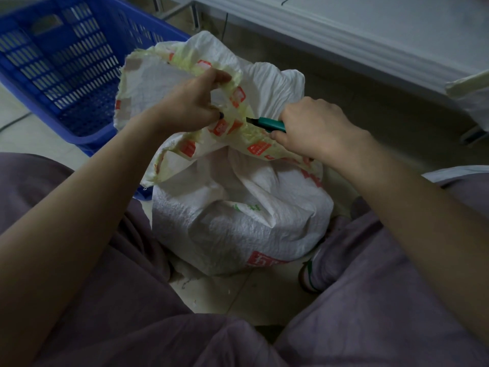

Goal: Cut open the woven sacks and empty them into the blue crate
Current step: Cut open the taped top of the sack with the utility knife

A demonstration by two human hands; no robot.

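A white woven sack [238, 223] with red printed marks stands upright on the floor between my knees. Its top is wrapped in yellowish tape with red squares. My left hand [190, 102] grips the taped upper edge of the sack and holds it up. My right hand [315, 125] grips a green utility knife [267, 124], whose tip touches the taped neck just right of my left hand. The blue crate [66, 62] stands on the floor at the upper left, right behind the sack's raised flap. No contents show in the part of the crate I see.
A pale moulded ledge [370, 41] runs across the upper right. Part of another white sack [471, 94] shows at the right edge. My purple-clad legs flank the sack, and a green-trimmed shoe [312, 274] sits by its right side. Small white scraps lie on the tiled floor.
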